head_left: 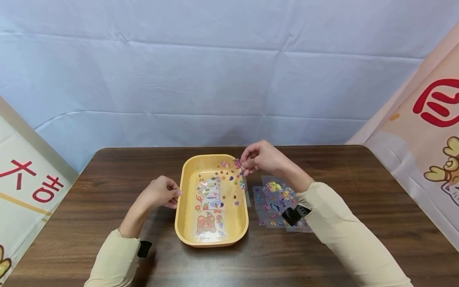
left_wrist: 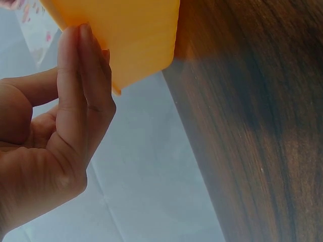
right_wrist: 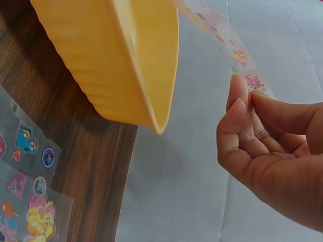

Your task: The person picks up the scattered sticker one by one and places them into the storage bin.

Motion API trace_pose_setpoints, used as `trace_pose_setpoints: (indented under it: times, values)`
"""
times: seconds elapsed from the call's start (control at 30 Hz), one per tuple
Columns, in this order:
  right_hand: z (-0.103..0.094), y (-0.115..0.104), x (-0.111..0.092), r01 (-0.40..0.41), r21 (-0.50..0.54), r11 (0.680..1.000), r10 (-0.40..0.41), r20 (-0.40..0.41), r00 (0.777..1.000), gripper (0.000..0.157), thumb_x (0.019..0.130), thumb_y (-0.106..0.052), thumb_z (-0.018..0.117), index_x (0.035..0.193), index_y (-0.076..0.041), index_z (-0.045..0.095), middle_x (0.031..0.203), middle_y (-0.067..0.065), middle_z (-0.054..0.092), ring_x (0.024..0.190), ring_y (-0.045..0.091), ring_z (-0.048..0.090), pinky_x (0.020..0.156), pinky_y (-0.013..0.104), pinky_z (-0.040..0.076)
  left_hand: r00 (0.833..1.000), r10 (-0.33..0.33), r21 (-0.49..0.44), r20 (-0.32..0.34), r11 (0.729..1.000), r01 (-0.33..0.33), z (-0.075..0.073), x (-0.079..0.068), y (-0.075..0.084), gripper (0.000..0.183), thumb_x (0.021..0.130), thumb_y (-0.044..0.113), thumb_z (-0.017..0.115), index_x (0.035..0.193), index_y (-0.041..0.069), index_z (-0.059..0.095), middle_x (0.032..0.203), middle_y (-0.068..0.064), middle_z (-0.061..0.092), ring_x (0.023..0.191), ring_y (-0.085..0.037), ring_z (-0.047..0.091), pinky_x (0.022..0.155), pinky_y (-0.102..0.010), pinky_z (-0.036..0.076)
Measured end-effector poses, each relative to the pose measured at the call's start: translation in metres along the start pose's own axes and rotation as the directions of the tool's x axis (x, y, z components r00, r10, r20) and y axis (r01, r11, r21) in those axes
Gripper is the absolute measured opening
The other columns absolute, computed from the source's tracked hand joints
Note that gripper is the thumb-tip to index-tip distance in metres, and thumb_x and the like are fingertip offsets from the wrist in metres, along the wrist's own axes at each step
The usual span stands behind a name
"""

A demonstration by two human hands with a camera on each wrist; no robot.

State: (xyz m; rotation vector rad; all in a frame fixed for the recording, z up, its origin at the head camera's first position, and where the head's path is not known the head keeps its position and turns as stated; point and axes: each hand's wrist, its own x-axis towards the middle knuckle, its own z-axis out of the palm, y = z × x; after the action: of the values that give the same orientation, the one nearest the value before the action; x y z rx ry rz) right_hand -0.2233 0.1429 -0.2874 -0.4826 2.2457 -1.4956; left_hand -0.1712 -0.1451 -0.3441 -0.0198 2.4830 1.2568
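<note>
A yellow plastic tray (head_left: 234, 227) sits mid-table with clear sticker sheets in it, one showing a bear and other cartoon animals (head_left: 209, 203). At its left rim is my left hand (head_left: 163, 193), whose fingertips hold the edge; the left wrist view shows the fingers (left_wrist: 70, 96) against the outer wall, the thumb tip hidden. Over the far right corner, my right hand (head_left: 261, 157) pinches the end of a transparent sticker sheet (right_wrist: 237, 53) between thumb and fingers. That sheet, dotted with small colourful stickers, slants down over the tray.
Right of the tray, several overlapping clear sticker sheets (head_left: 274, 205) lie on the dark wood table (head_left: 344, 191), below my right forearm. A pale cloth backdrop (head_left: 215, 79) hangs behind the table, with printed banners (head_left: 430, 119) at both sides.
</note>
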Motion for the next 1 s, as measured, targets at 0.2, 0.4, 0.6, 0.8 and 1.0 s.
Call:
trace_pose_setpoints:
  times: [0.2, 0.4, 0.6, 0.8, 1.0]
  values:
    - [0.006, 0.001, 0.002, 0.008, -0.033, 0.999, -0.007, 0.022, 1.000, 0.005, 0.085, 0.009, 0.057, 0.088, 0.011, 0.061, 0.075, 0.016, 0.064, 0.065, 0.028, 0.064, 0.064, 0.038, 0.057, 1.000, -0.006, 0.002, -0.007, 1.000, 0.006, 0.000, 0.001, -0.001, 0.013, 0.091, 0.001, 0.054, 0.088, -0.010, 0.059, 0.071, -0.014, 0.060, 0.056, -0.016, 0.061, 0.059, -0.033, 0.057]
    - [0.011, 0.001, 0.004, -0.003, -0.037, 0.999, 0.004, 0.030, 1.000, 0.004, 0.085, 0.010, 0.057, 0.086, 0.010, 0.060, 0.075, 0.016, 0.064, 0.067, 0.030, 0.065, 0.064, 0.037, 0.057, 1.000, -0.001, 0.004, -0.002, 1.000, 0.001, 0.000, 0.000, 0.000, 0.014, 0.091, 0.001, 0.054, 0.088, -0.010, 0.060, 0.072, -0.014, 0.060, 0.057, -0.016, 0.061, 0.059, -0.033, 0.057]
    - [0.014, 0.001, 0.004, -0.012, -0.022, 1.000, 0.013, 0.042, 0.999, 0.004, 0.085, 0.010, 0.057, 0.087, 0.010, 0.060, 0.075, 0.016, 0.065, 0.067, 0.028, 0.065, 0.066, 0.039, 0.057, 1.000, 0.003, 0.008, -0.002, 1.000, -0.003, 0.000, -0.001, 0.001, 0.014, 0.091, 0.001, 0.054, 0.088, -0.010, 0.060, 0.071, -0.014, 0.060, 0.057, -0.016, 0.061, 0.058, -0.032, 0.057]
    - [0.014, 0.001, 0.003, -0.015, -0.019, 1.000, 0.016, 0.060, 0.998, 0.006, 0.084, 0.009, 0.058, 0.089, 0.012, 0.059, 0.076, 0.016, 0.064, 0.066, 0.025, 0.065, 0.067, 0.041, 0.056, 1.000, 0.004, 0.010, -0.004, 1.000, -0.004, 0.000, -0.002, 0.001, 0.014, 0.091, 0.001, 0.053, 0.088, -0.011, 0.060, 0.071, -0.014, 0.060, 0.056, -0.016, 0.061, 0.059, -0.033, 0.057]
    - [0.011, 0.003, 0.000, -0.014, -0.021, 1.000, 0.016, 0.066, 0.998, 0.008, 0.085, 0.007, 0.059, 0.091, 0.013, 0.058, 0.077, 0.017, 0.063, 0.070, 0.032, 0.065, 0.065, 0.036, 0.057, 1.000, -0.005, 0.002, -0.009, 1.000, 0.005, 0.001, -0.002, 0.002, 0.014, 0.091, 0.001, 0.053, 0.089, -0.011, 0.060, 0.071, -0.014, 0.060, 0.056, -0.016, 0.061, 0.058, -0.033, 0.057]
